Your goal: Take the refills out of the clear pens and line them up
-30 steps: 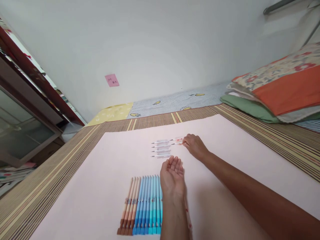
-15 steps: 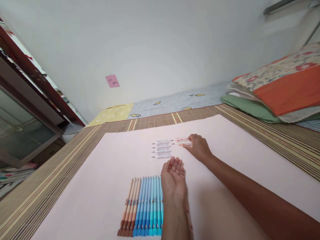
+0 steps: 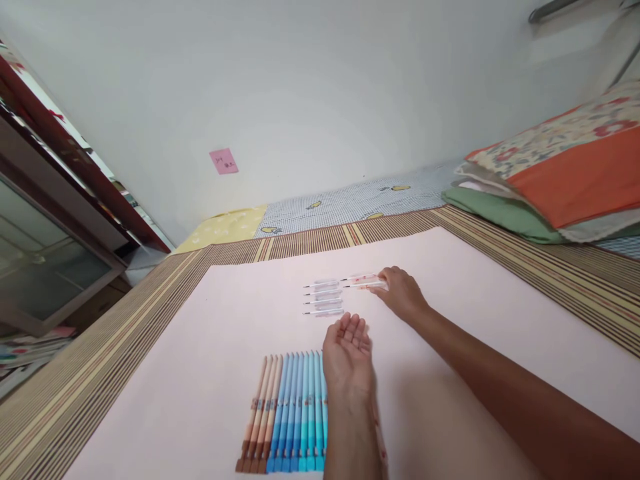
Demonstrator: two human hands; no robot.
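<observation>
My right hand [image 3: 401, 293] is at the far part of the pink sheet, with thumb and fingers closed around the right end of a thin white pen refill [image 3: 364, 286] that has a dark tip and reddish marks. Another similar refill [image 3: 357, 277] lies just behind it. To their left, several white refills [image 3: 323, 302] in clear wrapping lie in a stacked column, tips pointing left. My left hand [image 3: 347, 347] rests palm up, fingers loosely curled and holding nothing visible. Beside it is a row of brown and blue pens [image 3: 290, 413]; my left forearm hides the row's right side.
The pink sheet [image 3: 200, 353] lies on a striped mat [image 3: 130, 320]. Folded orange and floral bedding [image 3: 575, 180] with green cloth is at the right. A pink note [image 3: 223, 161] sticks to the white wall. A glass-panelled door [image 3: 45, 247] stands at the left.
My right hand has shifted slightly right, so more of the refill's right end shows. The refills and my left hand look practically unmoved.
</observation>
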